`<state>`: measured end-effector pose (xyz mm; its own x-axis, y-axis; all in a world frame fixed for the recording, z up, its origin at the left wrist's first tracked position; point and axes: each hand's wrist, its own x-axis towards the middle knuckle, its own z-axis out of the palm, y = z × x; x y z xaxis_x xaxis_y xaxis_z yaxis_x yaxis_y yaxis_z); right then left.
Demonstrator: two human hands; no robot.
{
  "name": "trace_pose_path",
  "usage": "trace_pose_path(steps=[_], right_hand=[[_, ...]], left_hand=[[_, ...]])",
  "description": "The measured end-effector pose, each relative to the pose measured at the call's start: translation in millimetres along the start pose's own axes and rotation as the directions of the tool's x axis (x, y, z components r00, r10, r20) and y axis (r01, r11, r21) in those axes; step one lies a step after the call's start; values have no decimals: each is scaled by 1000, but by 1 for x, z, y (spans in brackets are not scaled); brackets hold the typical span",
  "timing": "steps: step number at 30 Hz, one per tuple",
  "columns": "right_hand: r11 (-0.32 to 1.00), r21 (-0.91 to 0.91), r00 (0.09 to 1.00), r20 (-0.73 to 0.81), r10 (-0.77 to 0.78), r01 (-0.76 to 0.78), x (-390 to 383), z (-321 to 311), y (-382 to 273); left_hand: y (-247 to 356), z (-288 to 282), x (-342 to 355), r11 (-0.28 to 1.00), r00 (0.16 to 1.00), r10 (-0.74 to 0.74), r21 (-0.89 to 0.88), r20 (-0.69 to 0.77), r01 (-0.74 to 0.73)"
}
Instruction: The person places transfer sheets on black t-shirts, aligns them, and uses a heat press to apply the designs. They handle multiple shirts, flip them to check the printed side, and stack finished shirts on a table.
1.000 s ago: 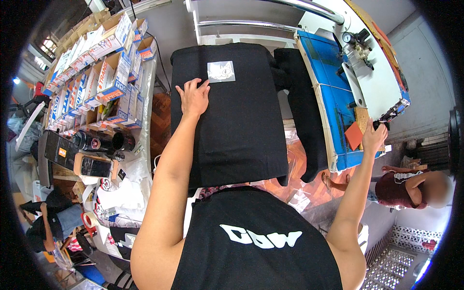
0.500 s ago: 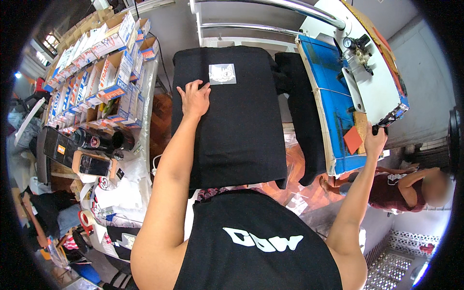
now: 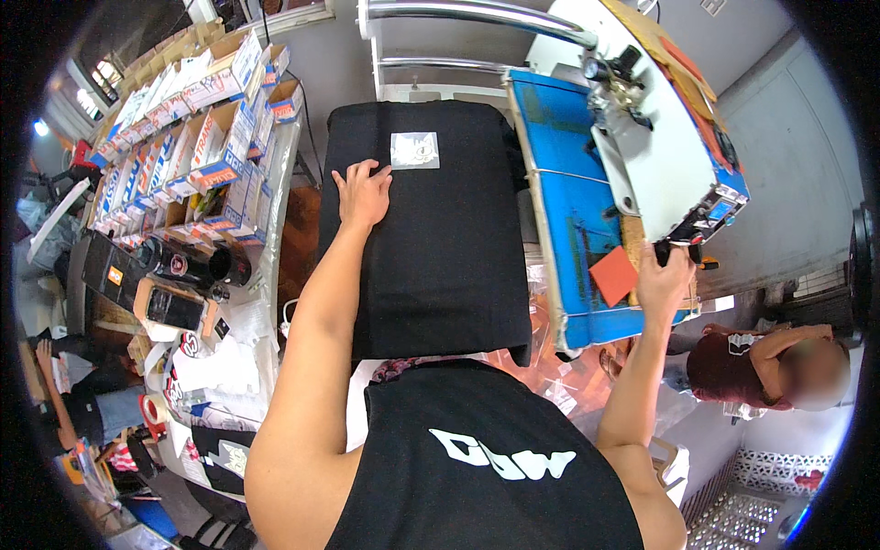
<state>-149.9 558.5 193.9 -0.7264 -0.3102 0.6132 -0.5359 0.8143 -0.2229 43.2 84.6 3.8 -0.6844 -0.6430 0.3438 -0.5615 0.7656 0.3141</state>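
My left hand (image 3: pixel 365 200) lies flat with its fingers apart on a black garment (image 3: pixel 438 266) spread over a flat platen. Just beyond my fingertips, a small clear film sheet with a white design (image 3: pixel 415 151) rests on the fabric. To the right, my right hand (image 3: pixel 666 280) is wrapped round a black handle (image 3: pixel 676 246) at the front of a heat press head. This head has a white top (image 3: pixel 674 174) and a blue lower cover (image 3: pixel 557 206). Part of the handle is hidden by my fingers.
An orange-red square (image 3: pixel 614 277) lies on the blue cover, near my right hand. Chrome bars (image 3: pixel 477 9) run behind the platen. At left, a table carries several open cardboard boxes (image 3: pixel 215 137), a phone in a box (image 3: pixel 174 307) and a black cup (image 3: pixel 229 266). Another person (image 3: pixel 742 367) is at right.
The press head has swung left with my right hand, closer to the platen, and now hides the black cloth that hung beside it. My left hand stays on the garment.
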Motion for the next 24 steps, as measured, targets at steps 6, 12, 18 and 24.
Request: trace_pose_path(steps=[6,12,18,24], right_hand=[[977,170,992,-30,-123,127,-34,-6,-61],[945,132,939,-214,-269,300,-31,-16,-102],[869,309,920,-200,-337,385,-40,-1,-156],[832,392,919,-212,-333,392,-57,7,-201]], left_hand=[[0,2,-2,1000,1000,9,18,-25,-9],[-15,2,8,914,976,-138,-400,-167,61],[-78,-35,-23,823,896,-256,-568,-364,4],[-172,-62,-132,774,886,-435,-570,-163,275]])
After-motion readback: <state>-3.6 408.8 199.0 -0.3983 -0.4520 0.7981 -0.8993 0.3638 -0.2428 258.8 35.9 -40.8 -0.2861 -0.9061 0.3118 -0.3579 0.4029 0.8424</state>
